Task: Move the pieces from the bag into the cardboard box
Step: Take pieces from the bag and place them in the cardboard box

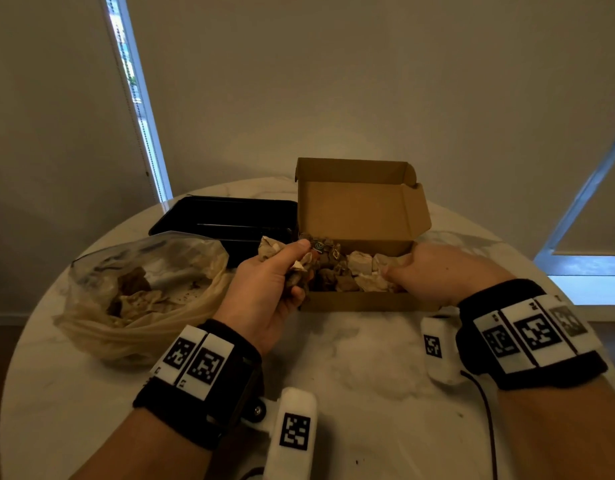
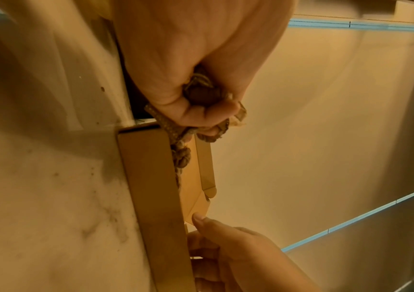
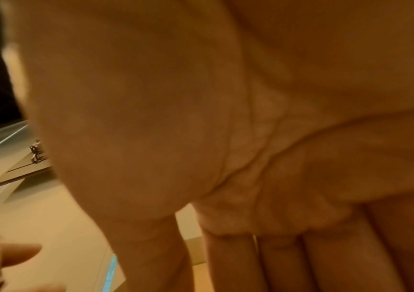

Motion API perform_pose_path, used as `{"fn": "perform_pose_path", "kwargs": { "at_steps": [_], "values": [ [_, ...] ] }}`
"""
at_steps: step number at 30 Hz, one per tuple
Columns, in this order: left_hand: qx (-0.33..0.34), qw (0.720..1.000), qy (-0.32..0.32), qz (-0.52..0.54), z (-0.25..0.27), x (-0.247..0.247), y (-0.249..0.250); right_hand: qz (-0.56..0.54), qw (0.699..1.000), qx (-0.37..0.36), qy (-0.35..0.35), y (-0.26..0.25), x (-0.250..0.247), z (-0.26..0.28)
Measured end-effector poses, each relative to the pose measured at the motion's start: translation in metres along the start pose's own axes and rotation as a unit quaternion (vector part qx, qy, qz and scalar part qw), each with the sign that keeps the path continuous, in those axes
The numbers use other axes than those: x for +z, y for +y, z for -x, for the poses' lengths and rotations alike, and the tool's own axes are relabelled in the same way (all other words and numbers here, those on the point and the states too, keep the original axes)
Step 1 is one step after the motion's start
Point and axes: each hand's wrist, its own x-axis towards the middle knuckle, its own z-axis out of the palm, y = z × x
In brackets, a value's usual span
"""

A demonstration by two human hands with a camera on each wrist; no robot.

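Note:
The open cardboard box (image 1: 361, 301) stands at the middle of the table with its lid up, and several crumpled brown and pale pieces (image 1: 347, 277) lie in it. My left hand (image 1: 292, 265) grips a handful of pieces (image 2: 200, 94) over the box's left end (image 2: 150, 187). My right hand (image 1: 403, 265) holds the box's right end, thumb (image 2: 198, 217) against the inner flap and fingers (image 3: 288, 266) nearly straight beside the wall. The clear plastic bag (image 1: 143, 292) lies open to the left, with more pieces (image 1: 133, 285) inside.
A black plastic tray (image 1: 230, 216) sits behind the bag, against the box's left side. The round white marble table (image 1: 368, 358) ends close behind the box, with a wall beyond. A thin dark cable (image 1: 486, 410) runs from my right wristband.

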Motion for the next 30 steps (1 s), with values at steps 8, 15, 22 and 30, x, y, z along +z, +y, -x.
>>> {"fn": "perform_pose_path", "kwargs": {
  "at_steps": [8, 15, 22, 30],
  "values": [
    [-0.033, 0.997, -0.036, 0.066, 0.005, 0.001, 0.008, -0.171, 0.960, -0.159, 0.153, -0.021, -0.008, 0.028],
    [-0.049, 0.989, -0.102, 0.098, 0.003, 0.000, 0.003, -0.244, 0.896, -0.348, 0.129, -0.053, 0.006, 0.039],
    [-0.073, 0.985, -0.129, 0.091, 0.008, 0.005, 0.004, -0.272, 0.887, -0.322, 0.188, -0.056, 0.017, 0.033],
    [-0.101, 0.975, -0.147, 0.130, 0.008, 0.004, 0.008, -0.402, 0.850, -0.264, 0.214, -0.047, 0.013, 0.021]
  ]
}}
